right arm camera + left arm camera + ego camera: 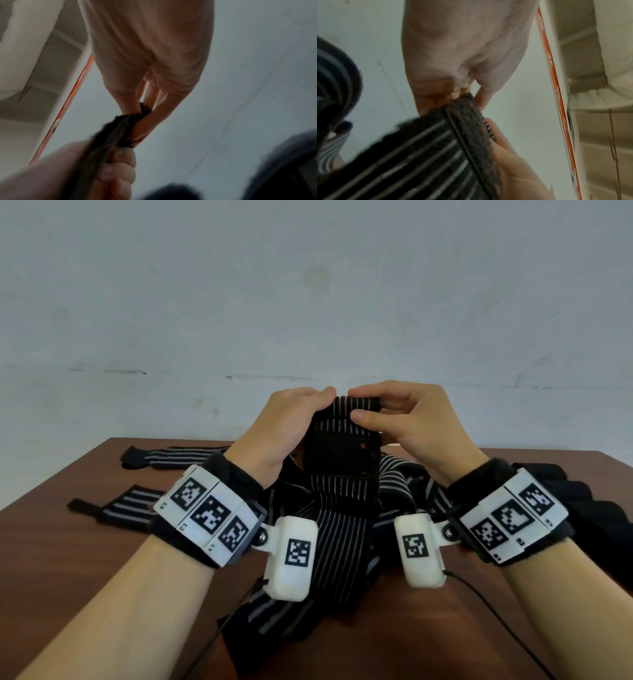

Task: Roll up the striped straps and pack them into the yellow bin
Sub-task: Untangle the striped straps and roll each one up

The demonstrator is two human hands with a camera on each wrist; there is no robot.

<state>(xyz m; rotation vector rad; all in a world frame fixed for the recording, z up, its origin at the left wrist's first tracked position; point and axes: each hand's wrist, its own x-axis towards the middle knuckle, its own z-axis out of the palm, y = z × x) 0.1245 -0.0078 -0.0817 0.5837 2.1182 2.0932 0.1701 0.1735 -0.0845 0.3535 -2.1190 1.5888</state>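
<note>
Left hand (286,419) and right hand (407,414) both pinch top edge of striped strap (342,474), held up at 12 o'clock above strap pile (394,484). Yellow bin not in view. Risk: first fold loose, roll telescopes; hanging tail snags pile, drags strap off table (85,542).

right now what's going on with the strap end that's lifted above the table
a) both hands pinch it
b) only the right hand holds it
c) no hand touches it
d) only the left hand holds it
a: in the head view the left hand and the right hand both pinch the top end of the striped strap, held up above the table.
</note>
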